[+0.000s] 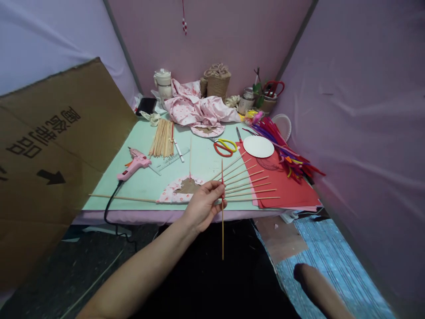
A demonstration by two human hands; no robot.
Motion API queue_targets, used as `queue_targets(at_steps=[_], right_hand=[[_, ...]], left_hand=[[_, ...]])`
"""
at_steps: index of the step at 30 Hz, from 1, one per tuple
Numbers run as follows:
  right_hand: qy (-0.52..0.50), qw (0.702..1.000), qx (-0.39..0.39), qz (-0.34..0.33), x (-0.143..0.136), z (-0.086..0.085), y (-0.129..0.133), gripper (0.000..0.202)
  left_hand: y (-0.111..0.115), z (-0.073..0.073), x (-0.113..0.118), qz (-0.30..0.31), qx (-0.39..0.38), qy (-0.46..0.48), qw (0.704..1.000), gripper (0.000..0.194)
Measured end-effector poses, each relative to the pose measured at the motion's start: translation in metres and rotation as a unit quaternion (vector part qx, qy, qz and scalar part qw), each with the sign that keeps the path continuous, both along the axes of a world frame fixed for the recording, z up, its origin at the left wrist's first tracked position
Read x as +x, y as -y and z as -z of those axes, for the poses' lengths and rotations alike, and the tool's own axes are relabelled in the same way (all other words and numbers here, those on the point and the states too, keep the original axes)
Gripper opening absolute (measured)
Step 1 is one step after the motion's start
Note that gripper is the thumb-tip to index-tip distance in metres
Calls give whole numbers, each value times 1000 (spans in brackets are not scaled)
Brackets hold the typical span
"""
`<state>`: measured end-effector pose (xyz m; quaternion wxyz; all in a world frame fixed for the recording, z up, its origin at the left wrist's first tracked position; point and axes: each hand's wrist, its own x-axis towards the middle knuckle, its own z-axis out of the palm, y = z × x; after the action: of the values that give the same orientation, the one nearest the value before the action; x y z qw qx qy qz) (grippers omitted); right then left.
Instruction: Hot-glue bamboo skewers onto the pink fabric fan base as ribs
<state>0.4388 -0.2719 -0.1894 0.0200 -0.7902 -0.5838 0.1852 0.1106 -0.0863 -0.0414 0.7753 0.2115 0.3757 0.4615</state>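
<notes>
My left hand (207, 201) is closed in a pinch around a thin wooden stick (222, 235), held upright above the table's near edge. Red material shows on the stick at my fingertips. Behind that hand lies a half-round piece covered in pink-patterned fabric (168, 191), its brown middle bare. Several sticks (255, 180) fan out to its right, one stands up from its top, and another (122, 197) reaches left. At the lower right a limb ends in a dark, blurred shape, apparently my right hand (303, 274); its fingers cannot be made out.
On the left are a pink glue gun (134, 165), its cord, and a large cardboard sheet (66, 133). A stick bundle (162, 138), scissors (224, 147) and patterned fabric (202, 108) lie farther back. Red paper (288, 192), a white disc (258, 146) and pipe cleaners (282, 146) occupy the right.
</notes>
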Motion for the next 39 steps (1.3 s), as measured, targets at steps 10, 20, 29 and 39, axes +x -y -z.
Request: queue_targets(at_steps=[10,20,29,39], right_hand=[[-383,893,236,-25,-128,-145,-127,23],[-557,811,179,-12,-182,-146,-177,21],[-576,795,191,10,-185,-143,-181,19],[-632,761,145,26,-183,-136,-182,29]], left_hand=[[4,-2,6,45,32,-65,996,42],[4,1,-1,1,113,-135,984,32],[6,-3,0,21,109,-126,986,37],[5,-2,2,18,92,-121,988,45]])
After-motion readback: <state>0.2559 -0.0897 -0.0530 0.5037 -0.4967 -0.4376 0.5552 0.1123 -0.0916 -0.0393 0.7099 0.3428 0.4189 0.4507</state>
